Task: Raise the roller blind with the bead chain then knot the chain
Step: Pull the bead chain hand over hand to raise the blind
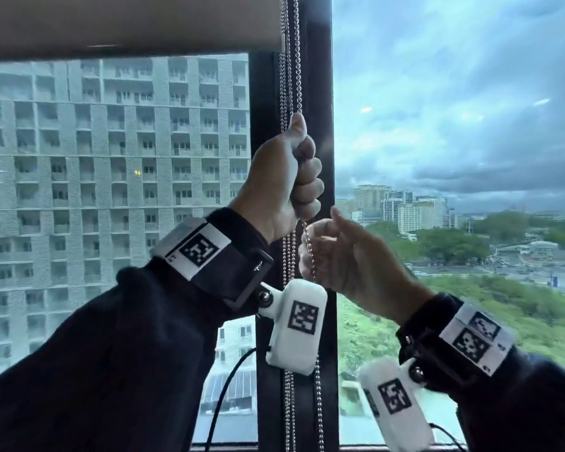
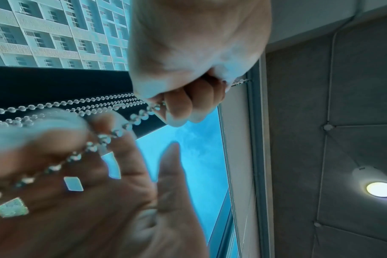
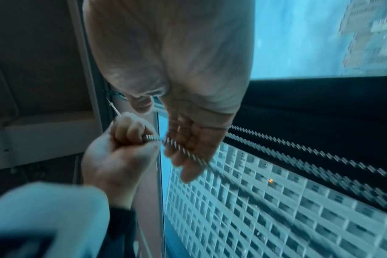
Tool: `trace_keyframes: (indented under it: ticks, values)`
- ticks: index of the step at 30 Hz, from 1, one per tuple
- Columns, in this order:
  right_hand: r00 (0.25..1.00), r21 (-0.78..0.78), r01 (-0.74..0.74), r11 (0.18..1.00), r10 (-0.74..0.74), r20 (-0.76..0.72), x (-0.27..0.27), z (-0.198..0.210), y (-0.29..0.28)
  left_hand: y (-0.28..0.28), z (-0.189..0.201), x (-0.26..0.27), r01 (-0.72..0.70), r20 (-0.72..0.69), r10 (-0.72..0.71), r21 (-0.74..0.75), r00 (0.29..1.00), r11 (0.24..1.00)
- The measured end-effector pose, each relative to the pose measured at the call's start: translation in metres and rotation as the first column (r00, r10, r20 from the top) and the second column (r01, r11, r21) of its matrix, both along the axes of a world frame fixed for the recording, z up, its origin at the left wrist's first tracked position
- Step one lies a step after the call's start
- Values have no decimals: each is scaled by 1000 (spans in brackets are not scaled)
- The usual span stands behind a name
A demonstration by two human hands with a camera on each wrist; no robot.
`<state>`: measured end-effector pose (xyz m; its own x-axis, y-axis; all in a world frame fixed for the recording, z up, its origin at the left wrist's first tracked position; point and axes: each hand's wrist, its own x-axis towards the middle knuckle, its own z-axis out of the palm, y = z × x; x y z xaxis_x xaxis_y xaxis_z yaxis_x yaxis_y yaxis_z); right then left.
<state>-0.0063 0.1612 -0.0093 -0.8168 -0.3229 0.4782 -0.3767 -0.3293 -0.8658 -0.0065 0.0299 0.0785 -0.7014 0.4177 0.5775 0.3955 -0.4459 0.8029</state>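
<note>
The beige roller blind (image 1: 128,24) hangs with its bottom bar near the top of the window. Several strands of silver bead chain (image 1: 297,60) run down in front of the dark window post (image 1: 318,93). My left hand (image 1: 302,171) grips one strand in a fist, thumb pointing up; its curled fingers (image 2: 188,103) close over the beads. Just below, my right hand (image 1: 320,252) is blurred, thumb up, and the same strand lies across its loosely spread fingers (image 3: 188,148). Other strands (image 3: 298,146) hang free beside both hands.
The window glass shows a tall apartment block (image 1: 111,158) on the left and sky and trees on the right. White wrist cameras (image 1: 296,324) hang under both forearms. A padded ceiling with a round lamp (image 2: 381,189) is overhead.
</note>
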Motion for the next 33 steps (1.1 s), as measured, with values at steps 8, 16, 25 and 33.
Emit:
trace_keyframes:
  ticks: [8, 16, 25, 33]
  values:
    - [964, -36, 213, 976, -216, -152, 15, 79, -2, -2, -18, -4, 43, 32, -44, 26, 999, 999]
    - [980, -10, 112, 994, -112, -163, 12, 105, -50, -7, -54, -6, 8, 114, -4, -34, 993, 999]
    - [970, -94, 173, 981, -186, -160, 1, 109, -73, -31, -69, -11, -128, 30, 135, -169, 990, 977]
    - [980, -216, 116, 970, -147, -134, 14, 109, -74, -58, 1, -8, -306, -149, 295, -52, 944, 951]
